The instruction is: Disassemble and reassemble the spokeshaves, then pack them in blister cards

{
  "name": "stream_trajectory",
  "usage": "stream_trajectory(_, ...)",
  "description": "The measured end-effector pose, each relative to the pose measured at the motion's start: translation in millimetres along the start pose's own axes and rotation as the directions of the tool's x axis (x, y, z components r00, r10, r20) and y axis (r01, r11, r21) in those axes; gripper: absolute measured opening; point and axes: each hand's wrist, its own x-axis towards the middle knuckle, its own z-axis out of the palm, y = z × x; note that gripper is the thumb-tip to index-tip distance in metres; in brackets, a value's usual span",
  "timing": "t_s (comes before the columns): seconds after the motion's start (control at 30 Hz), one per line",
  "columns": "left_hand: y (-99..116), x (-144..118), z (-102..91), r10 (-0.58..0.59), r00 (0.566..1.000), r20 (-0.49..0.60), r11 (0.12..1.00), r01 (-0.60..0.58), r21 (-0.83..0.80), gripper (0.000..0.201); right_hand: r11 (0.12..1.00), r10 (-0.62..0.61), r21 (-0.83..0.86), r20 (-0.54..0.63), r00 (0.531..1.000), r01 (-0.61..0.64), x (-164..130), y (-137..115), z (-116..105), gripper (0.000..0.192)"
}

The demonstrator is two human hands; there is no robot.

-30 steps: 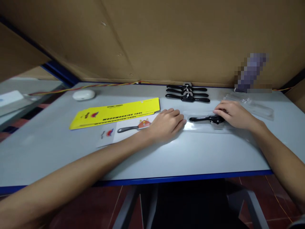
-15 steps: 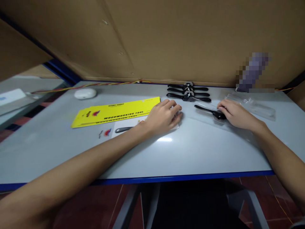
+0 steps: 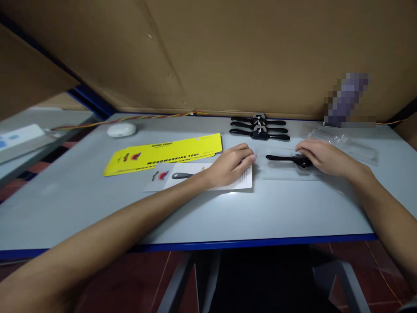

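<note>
The right hand [image 3: 325, 157] rests on a black tool [image 3: 286, 159] that lies in a clear bag [image 3: 276, 171] flat on the worktop [image 3: 228, 213]; its fingers curl over the tool's head, though whether they pinch it cannot be told. The left hand [image 3: 231, 165] presses flat, fingers loosely spread, on a white printed card [image 3: 202, 179], just beside the bag's open end. Holding the card level and the bag mouth still looks like the careful way here

My right hand [image 3: 322, 157] covers the far end of the black tool [image 3: 286, 159], my left hand [image 3: 230, 165] hides the middle of the white card [image 3: 202, 178] beside it, and behind the tool a pixelated patch [image 3: 348, 100] conceals something I can't identify
</note>
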Motion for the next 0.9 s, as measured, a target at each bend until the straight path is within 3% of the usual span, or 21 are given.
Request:
stream_trajectory(0.17, -4.0, 1.2, 2.4, -0.015, 0.999, -0.032, 0.898, -0.001, -0.44, 0.036, 1.0, 0.019, 0.011, -0.053, 0.998, -0.019, 0.0, 3.1, -0.4, 0.032)
stream_trajectory(0.33, -1.7, -2.0, 4.1, 0.03, 0.993, -0.112, 0.86, -0.083, -0.503, 0.024, 0.998, 0.055, 0.04, -0.03, 0.998, -0.053, 0.6, -2.9, -0.7, 0.03)
stream_trajectory(0.43, 3.0, -4.7, -0.1, 0.082, 0.988, -0.135, 0.894, -0.132, -0.429, 0.017, 0.994, 0.089, 0.071, -0.018, 0.996, -0.088, 0.3, -7.8, -1.2, 0.031)
stream_trajectory(0.53, 8.3, -7.1, -5.0, 0.163, 0.968, -0.188, 0.954, -0.204, -0.221, 0.014, 0.993, 0.081, 0.087, -0.019, 0.997, -0.079, 0.8, -12.3, 0.8, 0.034)
stream_trajectory(0.63, 11.8, -8.5, -5.2, 0.184, 0.961, -0.206, 0.983, -0.182, 0.029, 0.017, 0.995, 0.054, 0.085, -0.025, 0.998, -0.052, 2.1, -16.7, 4.9, 0.033)
stream_trajectory(0.73, 12.4, -8.8, -3.3, 0.187, 0.952, -0.241, 0.976, -0.151, 0.157, 0.022, 0.995, 0.047, 0.087, -0.04, 0.998, -0.044, 3.3, -21.2, 7.7, 0.029)
stream_trajectory(0.9, 10.7, -6.5, -10.0, 0.276, 0.87, -0.409, 0.949, -0.179, 0.26, 0.02, 0.994, 0.055, 0.099, -0.065, 0.996, -0.048, 4.1, -25.5, 8.5, 0.026)
